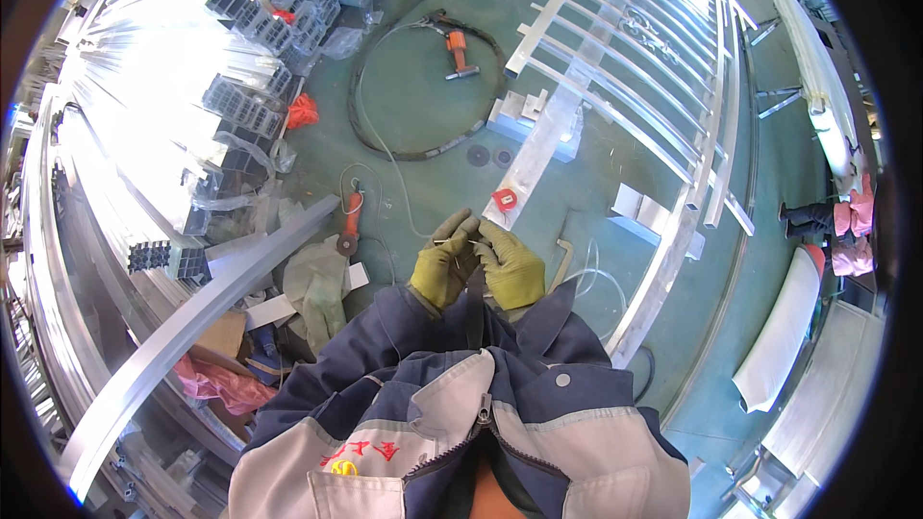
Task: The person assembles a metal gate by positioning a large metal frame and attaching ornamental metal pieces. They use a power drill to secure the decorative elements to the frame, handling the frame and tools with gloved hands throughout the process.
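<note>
My left hand (444, 267) and my right hand (510, 267), both in yellow-green work gloves, are close together in front of my chest. The fingers of each are closed in a pinch. A thin, pale sliver shows at the fingertips, too small for me to name. Just beyond my fingers, a red tape measure (505, 200) lies on a flat metal bar (534, 159). An orange angle grinder (352, 221) rests on the floor to the left of my hands, with its disc end toward me.
A ladder-like metal frame (625, 38) lies at the far right. An orange power tool (459, 53) sits inside a coiled hose (358, 115). Stacked metal profiles (240, 106) fill the left, with a long bar (192, 336) nearer me. A person (851, 221) is at the right edge.
</note>
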Demonstrator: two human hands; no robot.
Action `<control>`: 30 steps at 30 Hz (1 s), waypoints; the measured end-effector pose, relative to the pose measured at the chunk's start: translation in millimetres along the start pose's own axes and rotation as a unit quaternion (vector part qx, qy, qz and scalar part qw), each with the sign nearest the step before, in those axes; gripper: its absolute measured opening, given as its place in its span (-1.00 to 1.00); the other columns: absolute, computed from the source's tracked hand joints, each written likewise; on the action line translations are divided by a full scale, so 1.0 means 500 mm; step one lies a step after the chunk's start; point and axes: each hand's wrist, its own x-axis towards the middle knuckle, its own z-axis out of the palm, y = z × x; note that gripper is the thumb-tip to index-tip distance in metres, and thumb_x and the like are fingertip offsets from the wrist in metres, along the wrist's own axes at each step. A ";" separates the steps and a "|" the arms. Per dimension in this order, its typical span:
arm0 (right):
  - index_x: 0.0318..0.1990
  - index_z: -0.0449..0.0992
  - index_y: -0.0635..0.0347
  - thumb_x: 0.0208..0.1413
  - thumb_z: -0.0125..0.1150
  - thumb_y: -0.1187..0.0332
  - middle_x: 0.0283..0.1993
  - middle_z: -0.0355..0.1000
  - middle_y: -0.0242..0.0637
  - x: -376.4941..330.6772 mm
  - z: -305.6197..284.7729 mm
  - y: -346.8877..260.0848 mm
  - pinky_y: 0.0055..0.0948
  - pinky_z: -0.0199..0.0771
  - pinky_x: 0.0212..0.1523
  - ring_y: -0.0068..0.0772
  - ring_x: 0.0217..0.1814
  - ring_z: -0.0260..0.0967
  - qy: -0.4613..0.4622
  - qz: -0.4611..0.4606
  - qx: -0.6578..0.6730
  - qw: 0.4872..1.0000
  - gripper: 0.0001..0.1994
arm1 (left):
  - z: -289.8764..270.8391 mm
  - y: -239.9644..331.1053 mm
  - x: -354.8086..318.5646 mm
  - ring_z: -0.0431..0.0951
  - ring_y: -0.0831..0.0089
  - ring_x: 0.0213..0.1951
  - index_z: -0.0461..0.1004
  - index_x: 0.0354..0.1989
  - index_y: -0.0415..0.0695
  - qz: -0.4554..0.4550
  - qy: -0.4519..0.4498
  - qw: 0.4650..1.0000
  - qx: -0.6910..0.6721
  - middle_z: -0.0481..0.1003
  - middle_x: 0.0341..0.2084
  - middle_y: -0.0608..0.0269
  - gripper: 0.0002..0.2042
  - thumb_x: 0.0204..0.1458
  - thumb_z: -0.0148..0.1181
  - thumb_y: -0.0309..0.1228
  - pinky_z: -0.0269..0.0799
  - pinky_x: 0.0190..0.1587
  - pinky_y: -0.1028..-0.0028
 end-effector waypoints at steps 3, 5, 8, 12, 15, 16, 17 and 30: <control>0.10 0.62 -0.01 0.18 0.31 0.34 -0.08 0.62 -0.15 0.071 0.029 -0.013 -0.13 0.58 -0.08 0.00 -0.08 0.58 -0.042 -0.044 -0.007 0.998 -0.68 | -0.012 0.070 0.007 0.61 0.32 0.04 0.22 0.45 -0.15 0.023 0.049 0.998 -0.011 0.52 0.13 0.12 -0.50 0.36 0.10 -0.42 0.62 0.02 0.32; 0.09 0.63 -0.01 0.17 0.33 0.33 -0.08 0.62 -0.13 0.109 0.056 -0.020 -0.13 0.58 -0.09 0.01 -0.10 0.58 -0.070 -0.040 -0.009 0.997 -0.69 | -0.029 0.110 0.034 0.63 0.35 0.00 0.22 0.45 -0.13 0.008 0.074 0.997 -0.006 0.53 0.12 0.16 -0.50 0.35 0.11 -0.45 0.65 -0.01 0.32; 0.08 0.63 0.11 0.20 0.34 0.41 -0.09 0.64 -0.14 0.184 0.118 -0.035 -0.32 0.59 -0.09 -0.21 -0.11 0.62 -0.071 0.014 0.033 0.997 -0.71 | -0.039 0.199 0.075 0.64 0.38 -0.04 0.25 0.42 -0.13 -0.004 0.133 0.991 0.013 0.55 0.05 0.18 -0.53 0.35 0.10 -0.45 0.66 0.01 0.38; 0.08 0.63 0.20 0.24 0.31 0.47 -0.08 0.64 -0.14 0.284 0.189 -0.114 -0.45 0.59 -0.08 -0.37 -0.11 0.62 -0.061 0.116 0.092 0.987 -0.73 | -0.096 0.334 0.149 0.62 0.51 -0.16 0.35 0.33 -0.16 -0.045 0.123 0.991 0.012 0.58 -0.08 0.25 -0.62 0.36 0.09 -0.47 0.61 -0.16 0.61; 0.10 0.63 0.17 0.24 0.30 0.45 -0.05 0.63 -0.13 0.360 0.255 -0.139 -0.42 0.58 -0.06 -0.31 -0.10 0.61 -0.060 0.123 0.071 0.988 -0.72 | -0.109 0.461 0.189 0.56 0.62 -0.31 0.40 0.28 -0.17 -0.093 0.035 0.982 0.160 0.60 -0.16 0.30 -0.66 0.36 0.08 -0.45 0.50 -0.35 0.68; 0.10 0.64 0.16 0.24 0.31 0.44 -0.05 0.63 -0.13 0.375 0.273 -0.149 -0.41 0.58 -0.07 -0.30 -0.10 0.61 -0.065 0.098 0.035 0.992 -0.72 | -0.085 0.496 0.189 0.45 0.68 -0.45 0.45 0.22 -0.17 -0.116 0.061 0.973 0.189 0.59 -0.25 0.34 -0.70 0.37 0.09 -0.40 0.35 -0.49 0.69; 0.10 0.64 0.15 0.24 0.31 0.43 -0.06 0.63 -0.13 0.391 0.290 -0.162 -0.40 0.58 -0.07 -0.29 -0.11 0.61 -0.069 0.072 -0.001 0.995 -0.71 | -0.089 0.526 0.196 0.44 0.68 -0.47 0.46 0.19 -0.17 -0.113 0.062 0.971 0.202 0.58 -0.28 0.35 -0.72 0.38 0.09 -0.39 0.33 -0.50 0.68; 0.06 0.63 -0.03 0.21 0.28 0.16 -0.15 0.62 -0.16 0.589 0.417 -0.249 -0.14 0.52 0.02 -0.02 -0.03 0.55 -0.095 0.088 -0.037 0.991 -0.70 | -0.086 0.723 0.340 0.33 0.69 -0.58 0.59 -0.11 -0.12 -0.019 0.109 0.917 0.384 0.52 -0.51 0.42 -0.84 0.36 0.17 -0.31 0.22 -0.54 0.61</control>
